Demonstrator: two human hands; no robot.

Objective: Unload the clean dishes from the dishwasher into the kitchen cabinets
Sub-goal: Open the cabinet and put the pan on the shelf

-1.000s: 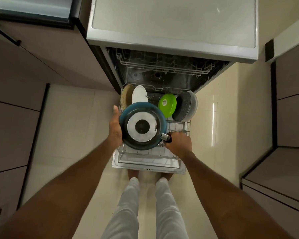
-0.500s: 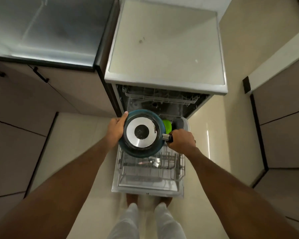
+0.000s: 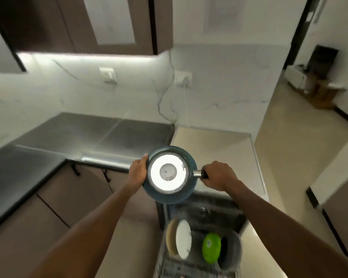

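Note:
A blue frying pan point(image 3: 170, 192) with a silver disc base faces me, held up above the dishwasher at counter height. My right hand point(image 3: 218, 175) grips its black handle. My left hand point(image 3: 138, 170) holds the pan's left rim, thumb over the edge. Below, the pulled-out dishwasher rack point(image 3: 197, 265) holds a beige plate point(image 3: 170, 237), a white plate point(image 3: 183, 238), a green bowl point(image 3: 211, 247) and a dark grey pan point(image 3: 230, 250), all standing on edge.
A steel countertop point(image 3: 72, 139) runs along the left and back wall. A beige top point(image 3: 229, 157) lies over the dishwasher. Brown lower cabinets point(image 3: 68, 193) with black handles sit beneath, wall cabinets point(image 3: 100, 23) hang above. A doorway point(image 3: 309, 97) opens at right.
Both hands lifted the blue pan up out of the rack to counter height. My view tilted up from the floor toward the counter and wall.

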